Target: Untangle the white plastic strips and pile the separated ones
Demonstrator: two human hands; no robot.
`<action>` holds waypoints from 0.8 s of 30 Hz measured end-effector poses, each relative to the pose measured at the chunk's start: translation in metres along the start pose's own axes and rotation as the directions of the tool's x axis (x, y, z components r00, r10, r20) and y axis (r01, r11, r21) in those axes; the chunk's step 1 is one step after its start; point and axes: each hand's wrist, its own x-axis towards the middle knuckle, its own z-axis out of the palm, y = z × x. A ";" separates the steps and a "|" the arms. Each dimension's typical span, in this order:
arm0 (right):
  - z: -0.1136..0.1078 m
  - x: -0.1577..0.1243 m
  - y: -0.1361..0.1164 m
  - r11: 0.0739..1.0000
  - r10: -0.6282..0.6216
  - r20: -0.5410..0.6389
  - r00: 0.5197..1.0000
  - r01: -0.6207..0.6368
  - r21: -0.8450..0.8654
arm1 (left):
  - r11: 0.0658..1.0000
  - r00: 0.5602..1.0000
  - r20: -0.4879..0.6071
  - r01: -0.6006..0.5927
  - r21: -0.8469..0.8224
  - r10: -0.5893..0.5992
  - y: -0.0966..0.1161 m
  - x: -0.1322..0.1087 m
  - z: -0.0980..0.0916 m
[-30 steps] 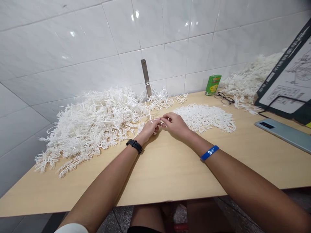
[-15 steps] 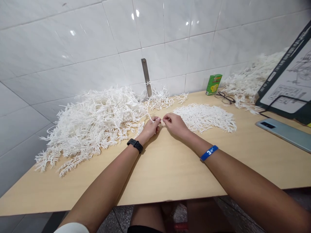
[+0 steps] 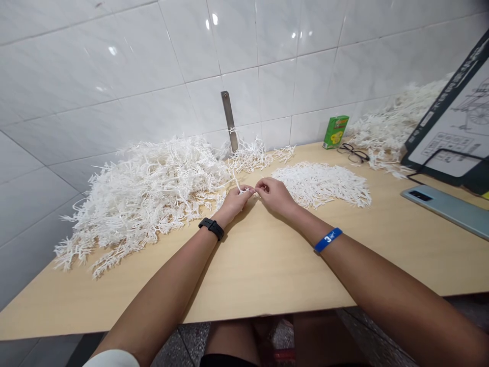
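A thin white branched strand [image 3: 236,179] rises from the fingers of my left hand [image 3: 235,201], which are closed on it. My right hand [image 3: 273,194] is pinched with its fingertips against those of my left hand; whatever lies between them is too small to make out. To the left spreads a big tangled heap of white branched pieces [image 3: 153,188]. Beside my right hand lies a flatter layer of similar white pieces [image 3: 324,183] on the wooden table [image 3: 275,275].
A metal strip [image 3: 228,120] leans on the tiled wall behind a small white pile [image 3: 250,155]. Further right are a green box [image 3: 336,132], glasses [image 3: 353,153], another white heap [image 3: 397,120], a phone [image 3: 446,209] and a dark-edged printed panel [image 3: 454,132].
The fingertips of my left hand have shifted slightly right and now meet those of my right hand. The strand in my left hand has tilted a little.
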 end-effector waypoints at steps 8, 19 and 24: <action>-0.001 0.000 -0.003 0.995 -0.011 0.007 1.000 0.010 0.102 | 0.998 0.998 -0.016 -0.060 -0.018 0.060 0.000 0.002 -0.001; -0.005 0.001 -0.003 0.995 -0.036 -0.034 0.999 0.039 0.094 | 0.993 0.994 0.048 -0.098 -0.060 0.100 -0.003 0.002 -0.005; -0.004 0.001 0.000 0.997 -0.039 -0.036 0.999 0.041 0.059 | 0.994 0.992 0.067 -0.104 -0.035 0.106 -0.003 0.004 -0.004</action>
